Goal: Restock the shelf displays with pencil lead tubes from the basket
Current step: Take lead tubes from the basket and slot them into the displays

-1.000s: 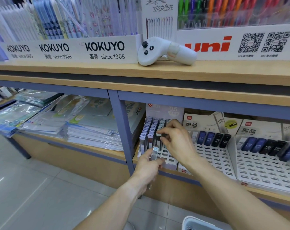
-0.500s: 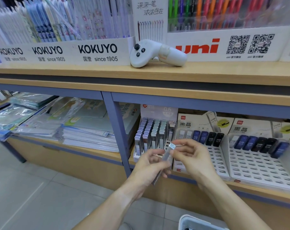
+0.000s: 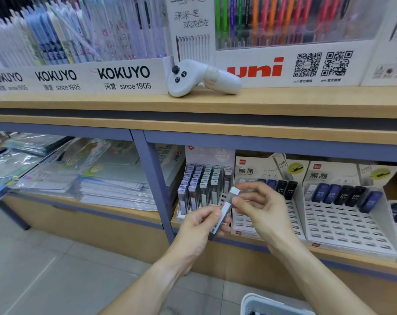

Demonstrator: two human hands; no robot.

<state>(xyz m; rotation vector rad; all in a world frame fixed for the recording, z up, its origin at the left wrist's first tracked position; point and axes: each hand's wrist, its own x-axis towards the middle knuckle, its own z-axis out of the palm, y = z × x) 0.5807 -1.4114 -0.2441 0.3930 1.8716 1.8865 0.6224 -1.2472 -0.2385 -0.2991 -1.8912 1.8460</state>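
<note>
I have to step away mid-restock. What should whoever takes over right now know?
Left hand holds a few lead tubes. Right hand pinches the top of one tube, drawing it from the bunch.
Left rack: mostly filled, gaps at its right side.
Two racks to the right: only back rows stocked.
Basket on the floor; contents unclear.
Left: slot these tubes, fetch more.

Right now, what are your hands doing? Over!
Left hand grips lead tubes. Right hand pinches top tube. Leftmost display mostly full. Nothing in the way.
</note>
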